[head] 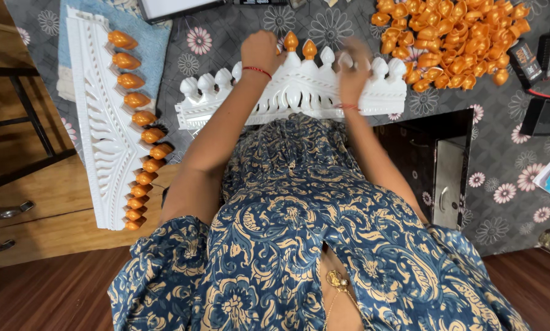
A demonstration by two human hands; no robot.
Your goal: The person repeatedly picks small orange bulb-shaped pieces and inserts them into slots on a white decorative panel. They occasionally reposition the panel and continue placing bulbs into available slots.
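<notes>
The left hand point(259, 50) curls its fingers closed over the white crest panel point(293, 92) at the desk's point(508, 159) near edge. The blurred right hand point(352, 64) pinches a white knob there. Orange caps point(452, 37) are heaped towards the far right corner.

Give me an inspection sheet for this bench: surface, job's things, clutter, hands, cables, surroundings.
Surface: table under grey floral cloth.
Job's things: white carved panel with two orange caps on it; finished panel capped along one edge; orange cap pile.
Clutter: black devices, paper corner at right edge.
Hands: left hand at the panel's tips; right hand blurred, grip unclear.
Cables: red wire.
Surroundings: wooden floor, metal chair frame.
</notes>
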